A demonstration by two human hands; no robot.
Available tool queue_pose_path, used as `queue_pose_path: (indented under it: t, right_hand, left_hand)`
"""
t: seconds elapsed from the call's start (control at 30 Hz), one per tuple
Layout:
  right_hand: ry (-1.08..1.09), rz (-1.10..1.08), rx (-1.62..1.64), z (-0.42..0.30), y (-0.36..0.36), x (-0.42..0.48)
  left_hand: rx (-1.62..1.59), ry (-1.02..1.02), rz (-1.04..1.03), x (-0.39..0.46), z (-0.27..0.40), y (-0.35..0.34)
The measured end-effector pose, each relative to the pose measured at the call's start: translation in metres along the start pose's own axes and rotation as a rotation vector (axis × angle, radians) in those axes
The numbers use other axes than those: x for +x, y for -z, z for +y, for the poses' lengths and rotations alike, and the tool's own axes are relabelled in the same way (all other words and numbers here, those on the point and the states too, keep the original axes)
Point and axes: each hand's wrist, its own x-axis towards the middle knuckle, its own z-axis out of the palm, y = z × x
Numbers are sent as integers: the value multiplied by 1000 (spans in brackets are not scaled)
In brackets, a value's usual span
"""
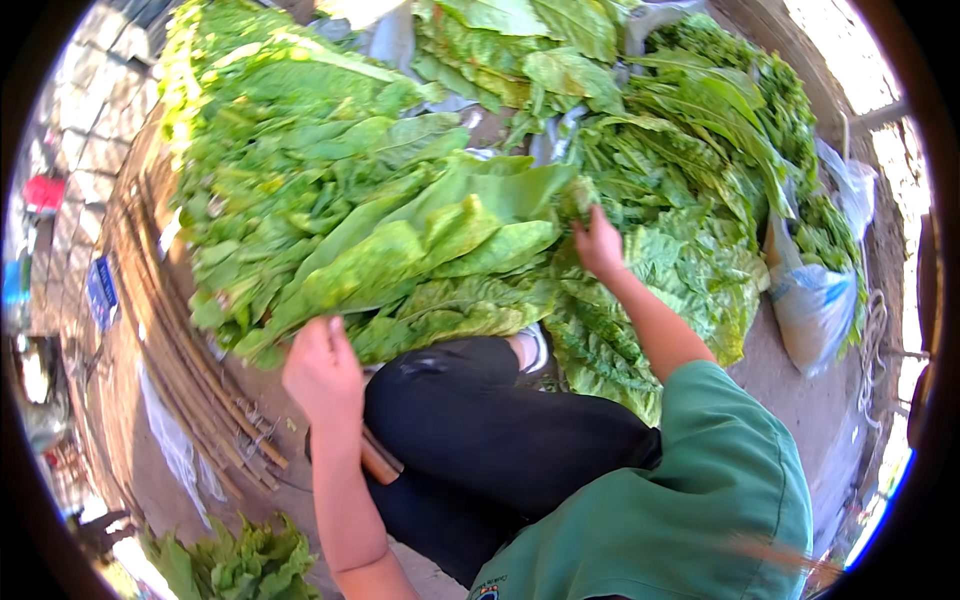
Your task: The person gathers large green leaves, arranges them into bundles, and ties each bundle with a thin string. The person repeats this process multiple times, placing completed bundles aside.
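Large green leaves (420, 232) lie in overlapping layers before me in the head view. My left hand (324, 367) pinches the near left edge of a broad leaf between thumb and fingers. On the right, my right hand (598, 238) has its fingers around the stem end of leaves, just past the right tip of that broad leaf. Crinkled leaves (675, 277) lie beneath and beside my right forearm. A big heap of leaves (285, 127) rises at the upper left, and more leaves (517, 52) are spread at the top.
Thin wooden sticks (187, 352) lie in a bundle at the left, beside a white plastic bag (172, 442). A filled plastic bag (814, 315) and a coiled rope (872, 337) are at the right. A smaller leafy pile (240, 562) sits at the lower left.
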Motion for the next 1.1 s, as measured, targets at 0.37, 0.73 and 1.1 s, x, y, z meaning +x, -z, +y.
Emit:
queue_pose_path:
  t: [0.37, 0.73, 1.1]
  right_hand:
    - [1196, -36, 435, -320, 80, -79]
    - [1606, -848, -27, -373, 43, -77]
    - [1104, -363, -179, -334, 65, -116]
  left_hand:
    - [-54, 73, 28, -43, 3, 34]
    - [-246, 74, -276, -21, -110, 87]
    - [-1586, 792, -276, -36, -134, 5]
